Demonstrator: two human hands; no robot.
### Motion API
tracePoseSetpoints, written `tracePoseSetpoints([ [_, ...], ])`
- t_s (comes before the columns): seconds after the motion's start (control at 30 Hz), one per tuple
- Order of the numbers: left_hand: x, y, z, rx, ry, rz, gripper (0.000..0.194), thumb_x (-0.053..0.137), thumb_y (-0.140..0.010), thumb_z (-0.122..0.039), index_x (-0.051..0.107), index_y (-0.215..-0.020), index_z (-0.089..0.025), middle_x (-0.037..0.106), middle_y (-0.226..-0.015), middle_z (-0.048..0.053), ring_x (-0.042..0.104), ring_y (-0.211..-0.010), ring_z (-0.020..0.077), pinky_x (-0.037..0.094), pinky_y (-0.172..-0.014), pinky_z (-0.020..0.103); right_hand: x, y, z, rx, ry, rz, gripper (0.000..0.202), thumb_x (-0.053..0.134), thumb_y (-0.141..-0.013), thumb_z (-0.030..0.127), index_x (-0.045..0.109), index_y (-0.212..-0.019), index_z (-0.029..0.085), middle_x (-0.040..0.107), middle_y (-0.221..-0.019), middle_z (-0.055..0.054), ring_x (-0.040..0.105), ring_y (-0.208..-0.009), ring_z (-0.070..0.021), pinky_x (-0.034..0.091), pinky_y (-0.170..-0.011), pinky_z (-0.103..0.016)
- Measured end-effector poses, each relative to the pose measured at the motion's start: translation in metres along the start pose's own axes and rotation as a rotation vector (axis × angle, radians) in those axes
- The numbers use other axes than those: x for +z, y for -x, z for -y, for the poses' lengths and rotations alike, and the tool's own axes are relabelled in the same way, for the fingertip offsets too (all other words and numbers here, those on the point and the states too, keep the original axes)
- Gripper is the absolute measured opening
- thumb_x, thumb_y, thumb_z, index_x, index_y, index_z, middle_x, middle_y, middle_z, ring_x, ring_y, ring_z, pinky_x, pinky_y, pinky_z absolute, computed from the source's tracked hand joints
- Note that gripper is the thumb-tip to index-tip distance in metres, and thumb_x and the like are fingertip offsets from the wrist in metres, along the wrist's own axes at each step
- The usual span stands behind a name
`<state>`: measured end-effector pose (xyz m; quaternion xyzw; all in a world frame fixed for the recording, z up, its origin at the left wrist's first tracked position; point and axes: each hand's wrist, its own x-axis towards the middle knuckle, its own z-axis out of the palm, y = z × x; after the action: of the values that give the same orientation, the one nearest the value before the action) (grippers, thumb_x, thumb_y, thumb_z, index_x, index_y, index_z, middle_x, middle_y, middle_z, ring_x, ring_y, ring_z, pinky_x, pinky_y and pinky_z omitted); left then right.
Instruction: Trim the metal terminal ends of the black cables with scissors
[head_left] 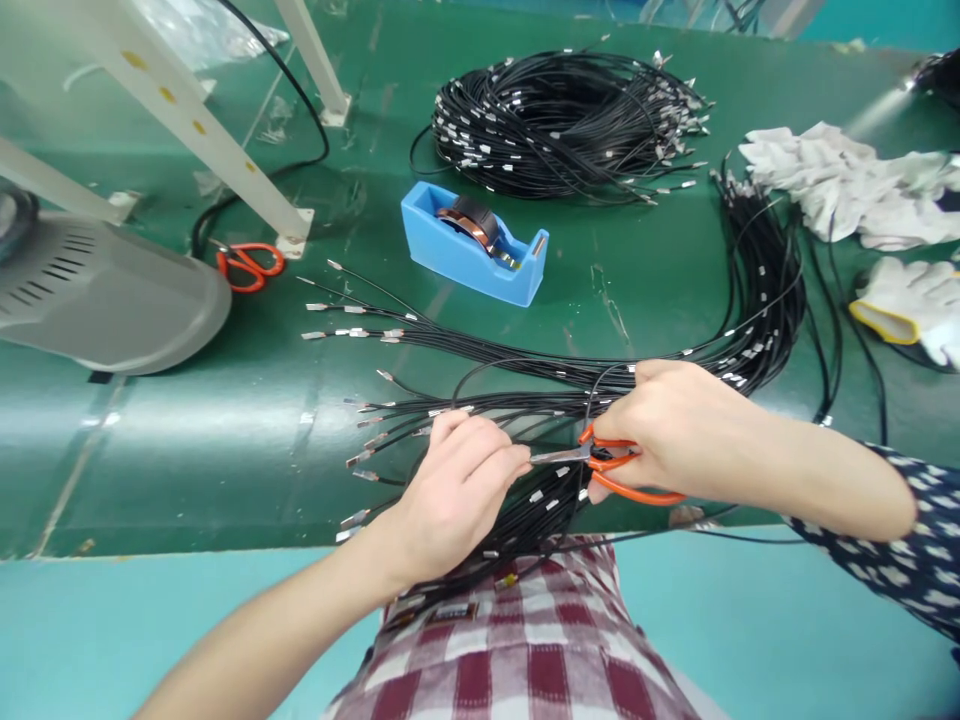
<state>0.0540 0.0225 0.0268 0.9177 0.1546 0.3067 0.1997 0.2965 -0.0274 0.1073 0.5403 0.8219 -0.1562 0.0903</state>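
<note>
My right hand [652, 425] grips a pair of scissors [637, 490] with orange handles, its blades pointing left. The blade tips reach the fingers of my left hand [469, 480], which is closed in a pinch. A thin black cable seems to run up from that pinch, but what lies between the fingertips is hidden. Beneath both hands spreads a bundle of black cables [525, 400] with white tags and small metal ends, fanned out to the left. Part of the bundle hangs over the table's front edge, onto a checked apron [540, 640].
A blue tape dispenser [472, 250] stands behind the cables. Farther back lies a large coil of black cable [562, 125]. Second orange scissors [251, 267] rest by a grey machine [105, 290] and white metal legs at left. White gloves [855, 185] lie at right.
</note>
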Motion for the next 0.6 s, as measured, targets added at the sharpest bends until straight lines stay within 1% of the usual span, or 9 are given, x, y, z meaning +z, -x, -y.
tracePoseSetpoints([
  [0.07, 0.0, 0.0, -0.001, 0.016, 0.001, -0.014, 0.015, 0.057, -0.092, -0.007, 0.061, -0.1, -0.019, 0.067, -0.08, 0.002, 0.062, -0.079, 0.0162, 0.041, -0.084, 0.035, 0.0, -0.001, 0.001, -0.013, -0.007, -0.018, 0.037, 0.064, -0.084, 0.04, 0.056, -0.054, 0.021, 0.061, -0.051, 0.0, 0.042, -0.047, -0.0117, 0.026, -0.06, -0.031],
  [0.13, -0.001, 0.0, -0.002, 0.047, -0.004, -0.026, 0.016, 0.057, -0.091, -0.006, 0.061, -0.101, -0.018, 0.067, -0.079, 0.002, 0.062, -0.078, 0.0164, 0.041, -0.083, 0.034, 0.002, -0.003, 0.001, -0.006, -0.031, -0.002, 0.035, 0.064, -0.083, 0.036, 0.057, -0.053, 0.021, 0.06, -0.05, 0.0, 0.041, -0.046, -0.0115, 0.025, -0.058, -0.03],
  [0.17, -0.001, -0.001, -0.002, 0.061, -0.004, -0.034, 0.016, 0.057, -0.091, -0.006, 0.062, -0.101, -0.018, 0.067, -0.078, 0.002, 0.062, -0.078, 0.0164, 0.041, -0.082, 0.034, 0.003, -0.004, 0.002, 0.002, -0.057, 0.026, 0.034, 0.065, -0.083, 0.035, 0.058, -0.053, 0.021, 0.06, -0.049, 0.001, 0.04, -0.046, -0.0112, 0.025, -0.056, -0.03],
  [0.27, -0.005, -0.004, -0.004, 0.074, -0.002, -0.07, 0.014, 0.059, -0.091, -0.007, 0.062, -0.1, -0.018, 0.068, -0.078, 0.002, 0.062, -0.078, 0.0163, 0.043, -0.081, 0.034, 0.007, -0.007, -0.001, 0.003, -0.21, 0.164, 0.031, 0.067, -0.083, 0.036, 0.064, -0.055, 0.023, 0.058, -0.048, 0.003, 0.037, -0.043, -0.0105, 0.023, -0.05, -0.029],
  [0.33, -0.007, -0.005, -0.004, 0.059, -0.009, -0.085, 0.013, 0.061, -0.091, -0.008, 0.061, -0.099, -0.018, 0.068, -0.078, 0.002, 0.063, -0.077, 0.0157, 0.043, -0.082, 0.034, 0.009, -0.007, -0.008, 0.033, -0.309, 0.211, 0.031, 0.067, -0.083, 0.042, 0.066, -0.057, 0.024, 0.057, -0.048, 0.004, 0.038, -0.043, -0.0101, 0.023, -0.048, -0.027],
  [0.4, -0.008, -0.006, -0.002, 0.044, -0.007, -0.089, 0.012, 0.061, -0.091, -0.009, 0.061, -0.098, -0.019, 0.068, -0.078, 0.001, 0.063, -0.076, 0.0149, 0.044, -0.082, 0.033, 0.01, -0.004, -0.016, 0.118, -0.337, 0.186, 0.039, 0.066, -0.083, 0.054, 0.063, -0.058, 0.024, 0.054, -0.048, 0.005, 0.037, -0.044, -0.0101, 0.023, -0.047, -0.027],
  [0.47, -0.008, -0.004, 0.0, 0.026, 0.024, -0.089, 0.012, 0.062, -0.091, -0.009, 0.06, -0.099, -0.018, 0.068, -0.078, 0.001, 0.062, -0.075, 0.0144, 0.045, -0.081, 0.033, 0.009, -0.002, -0.023, 0.179, -0.329, 0.142, 0.049, 0.063, -0.08, 0.065, 0.057, -0.056, 0.023, 0.05, -0.049, 0.006, 0.036, -0.045, -0.0103, 0.022, -0.047, -0.026],
  [0.53, -0.006, -0.001, 0.001, -0.006, 0.072, -0.088, 0.012, 0.062, -0.091, -0.009, 0.06, -0.099, -0.017, 0.068, -0.08, 0.002, 0.062, -0.076, 0.0146, 0.046, -0.08, 0.033, 0.007, 0.0, -0.024, 0.182, -0.325, 0.106, 0.054, 0.062, -0.079, 0.069, 0.051, -0.055, 0.022, 0.046, -0.048, 0.006, 0.036, -0.047, -0.0104, 0.021, -0.048, -0.026],
  [0.6, -0.005, 0.004, 0.002, -0.043, 0.13, -0.075, 0.016, 0.061, -0.091, -0.009, 0.061, -0.105, -0.018, 0.069, -0.083, 0.004, 0.061, -0.078, 0.0154, 0.047, -0.079, 0.033, 0.006, 0.0, -0.021, 0.149, -0.326, 0.059, 0.053, 0.06, -0.081, 0.068, 0.05, -0.058, 0.022, 0.047, -0.051, 0.005, 0.039, -0.05, -0.011, 0.024, -0.051, -0.026],
])
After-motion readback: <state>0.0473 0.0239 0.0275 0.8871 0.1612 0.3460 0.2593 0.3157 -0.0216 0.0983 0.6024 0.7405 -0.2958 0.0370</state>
